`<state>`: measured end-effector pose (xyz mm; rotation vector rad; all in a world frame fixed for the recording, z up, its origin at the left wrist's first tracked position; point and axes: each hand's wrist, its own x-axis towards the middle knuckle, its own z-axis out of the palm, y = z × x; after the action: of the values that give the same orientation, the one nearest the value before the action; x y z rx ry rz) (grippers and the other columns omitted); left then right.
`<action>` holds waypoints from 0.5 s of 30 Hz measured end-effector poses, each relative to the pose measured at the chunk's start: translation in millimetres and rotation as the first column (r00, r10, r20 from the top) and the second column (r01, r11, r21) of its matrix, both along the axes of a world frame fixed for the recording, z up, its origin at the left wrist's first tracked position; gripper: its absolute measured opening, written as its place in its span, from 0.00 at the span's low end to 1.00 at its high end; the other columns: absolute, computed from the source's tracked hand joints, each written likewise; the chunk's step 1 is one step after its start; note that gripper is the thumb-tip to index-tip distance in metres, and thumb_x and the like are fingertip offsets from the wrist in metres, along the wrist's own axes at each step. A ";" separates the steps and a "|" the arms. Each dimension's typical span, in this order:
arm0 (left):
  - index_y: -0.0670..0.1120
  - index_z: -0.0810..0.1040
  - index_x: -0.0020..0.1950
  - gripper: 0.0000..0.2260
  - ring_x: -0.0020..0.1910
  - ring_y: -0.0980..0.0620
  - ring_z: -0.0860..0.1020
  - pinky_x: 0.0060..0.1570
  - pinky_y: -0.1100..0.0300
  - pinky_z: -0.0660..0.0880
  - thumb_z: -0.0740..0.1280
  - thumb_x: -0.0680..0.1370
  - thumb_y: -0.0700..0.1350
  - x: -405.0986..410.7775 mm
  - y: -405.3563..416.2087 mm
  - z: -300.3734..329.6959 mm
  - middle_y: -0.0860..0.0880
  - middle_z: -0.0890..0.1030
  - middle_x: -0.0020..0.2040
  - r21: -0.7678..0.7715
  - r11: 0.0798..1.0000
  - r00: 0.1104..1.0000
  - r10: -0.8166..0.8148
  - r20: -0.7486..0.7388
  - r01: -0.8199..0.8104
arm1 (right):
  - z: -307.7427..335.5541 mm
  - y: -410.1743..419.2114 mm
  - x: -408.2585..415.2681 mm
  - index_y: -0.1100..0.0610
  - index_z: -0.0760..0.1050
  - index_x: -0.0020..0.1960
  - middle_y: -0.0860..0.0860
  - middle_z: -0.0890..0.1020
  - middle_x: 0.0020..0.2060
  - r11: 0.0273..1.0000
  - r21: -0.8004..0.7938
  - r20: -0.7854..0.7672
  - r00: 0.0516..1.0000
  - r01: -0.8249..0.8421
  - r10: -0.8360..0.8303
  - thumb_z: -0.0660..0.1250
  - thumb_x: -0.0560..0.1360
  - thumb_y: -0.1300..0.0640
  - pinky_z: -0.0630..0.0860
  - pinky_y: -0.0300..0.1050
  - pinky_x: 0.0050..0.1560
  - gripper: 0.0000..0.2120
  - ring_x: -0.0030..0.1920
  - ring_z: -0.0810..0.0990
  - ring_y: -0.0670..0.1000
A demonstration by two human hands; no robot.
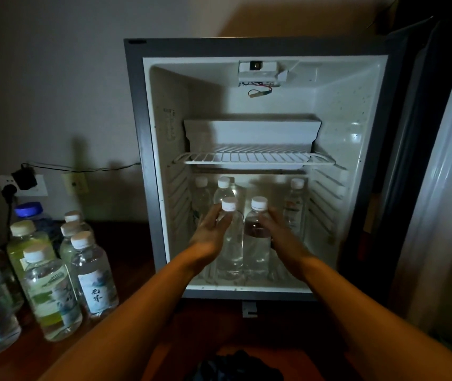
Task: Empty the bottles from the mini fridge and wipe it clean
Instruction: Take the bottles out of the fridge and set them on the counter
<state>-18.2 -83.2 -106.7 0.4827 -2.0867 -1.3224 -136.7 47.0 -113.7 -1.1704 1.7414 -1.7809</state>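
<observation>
Both hands are seen inside the open mini fridge (148, 149), each wrapped around a clear, white-capped bottle on its floor: the left hand (209, 233) grips the left front bottle (230, 243), the right hand (277, 229) the right front bottle (256, 243), the two bottles standing upright and side by side. Three more bottles (295, 202) are seen upright behind them, below the wire shelf (255, 158). Other bottles (93, 273) are grouped on the dark bench (134, 257) left of the fridge, and a dark cloth (236, 367) lies nearest the camera.
</observation>
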 end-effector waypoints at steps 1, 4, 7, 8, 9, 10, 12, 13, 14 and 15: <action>0.57 0.63 0.74 0.20 0.68 0.48 0.68 0.59 0.55 0.67 0.55 0.81 0.57 1.1 -0.5 1.0 0.49 0.67 0.73 -0.001 1.000 1.000 -0.003 -0.005 0.003 | 0.4 0.2 -2.9 0.44 0.71 0.62 0.47 0.79 0.60 1.000 -0.010 0.010 1.000 0.006 -0.006 0.63 0.77 0.40 0.72 0.58 0.63 0.16 0.57 0.81 0.49; 0.54 0.67 0.70 0.16 0.63 0.50 0.74 0.51 0.59 0.68 0.55 0.83 0.53 3.9 -0.8 5.0 0.47 0.75 0.66 -0.007 1.000 1.000 -0.005 -0.020 0.005 | 2.8 -1.6 -8.3 0.47 0.71 0.59 0.51 0.81 0.56 0.995 -0.062 0.059 0.996 0.074 -0.070 0.74 0.70 0.44 0.78 0.51 0.48 0.21 0.55 0.82 0.54; 0.55 0.66 0.70 0.17 0.63 0.50 0.73 0.52 0.59 0.69 0.54 0.83 0.55 2.2 1.1 6.7 0.47 0.72 0.69 0.031 0.999 1.000 0.015 -0.001 -0.015 | 5.2 -6.2 -1.5 0.51 0.68 0.59 0.50 0.82 0.52 0.987 -0.111 0.030 0.993 0.116 -0.113 0.76 0.69 0.50 0.77 0.44 0.44 0.25 0.53 0.82 0.51; 0.56 0.64 0.72 0.20 0.66 0.48 0.70 0.57 0.56 0.68 0.54 0.82 0.58 0.3 1.5 4.8 0.48 0.69 0.72 0.053 0.998 1.000 0.019 0.015 -0.020 | 5.2 -8.4 1.9 0.51 0.68 0.58 0.46 0.81 0.51 0.984 -0.119 -0.010 0.990 0.136 -0.138 0.76 0.70 0.50 0.77 0.41 0.46 0.23 0.52 0.81 0.47; 0.59 0.61 0.73 0.23 0.69 0.48 0.67 0.61 0.53 0.67 0.56 0.79 0.62 -0.9 2.4 2.0 0.50 0.65 0.73 0.059 0.998 1.000 0.010 0.027 -0.012 | 5.7 -9.8 5.3 0.48 0.68 0.57 0.40 0.78 0.51 0.980 -0.122 -0.059 0.984 0.159 -0.167 0.75 0.70 0.49 0.76 0.40 0.47 0.21 0.51 0.79 0.42; 0.62 0.60 0.74 0.28 0.70 0.47 0.66 0.63 0.49 0.68 0.60 0.75 0.67 -2.0 3.2 -2.3 0.52 0.63 0.74 0.027 1.000 0.999 -0.003 0.038 0.002 | 6.3 -10.6 7.9 0.46 0.69 0.56 0.37 0.77 0.50 0.977 -0.123 -0.094 0.978 0.172 -0.185 0.74 0.71 0.48 0.76 0.39 0.49 0.18 0.51 0.78 0.39; 0.63 0.60 0.72 0.36 0.68 0.48 0.68 0.63 0.46 0.72 0.69 0.67 0.68 -2.4 3.9 -8.7 0.53 0.65 0.72 -0.053 0.999 0.998 0.001 0.068 0.002 | 6.6 -10.7 7.8 0.45 0.71 0.55 0.41 0.79 0.51 0.980 -0.106 -0.135 0.974 0.167 -0.181 0.71 0.73 0.43 0.79 0.46 0.52 0.15 0.53 0.79 0.42; 0.62 0.61 0.71 0.36 0.65 0.49 0.71 0.61 0.46 0.74 0.72 0.67 0.64 -2.9 1.6 -11.8 0.52 0.69 0.69 -0.061 0.998 0.998 0.003 0.067 0.001 | 7.7 -8.5 6.9 0.45 0.71 0.55 0.44 0.79 0.52 0.986 -0.069 -0.126 0.979 0.151 -0.159 0.67 0.74 0.40 0.80 0.49 0.51 0.14 0.54 0.80 0.46; 0.59 0.63 0.70 0.33 0.63 0.50 0.74 0.59 0.48 0.75 0.73 0.69 0.60 -3.7 -0.3 -13.5 0.51 0.74 0.65 -0.044 0.999 0.999 -0.007 0.050 0.010 | 9.7 -4.8 6.9 0.45 0.71 0.56 0.45 0.79 0.54 0.993 -0.034 -0.090 0.989 0.116 -0.119 0.64 0.76 0.39 0.81 0.46 0.47 0.14 0.55 0.80 0.47; 0.56 0.64 0.69 0.28 0.60 0.50 0.76 0.59 0.49 0.75 0.72 0.73 0.55 -4.4 -1.9 -14.5 0.51 0.77 0.61 0.007 1.000 0.999 -0.026 0.021 0.026 | 9.3 -1.2 5.1 0.44 0.70 0.58 0.45 0.78 0.57 0.997 -0.002 -0.052 0.996 0.075 -0.075 0.61 0.77 0.38 0.79 0.40 0.43 0.14 0.55 0.79 0.46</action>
<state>-22.6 -85.1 -121.2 0.4755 -2.1126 -1.3452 -131.6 45.8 -104.5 -1.1761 1.8377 -1.8082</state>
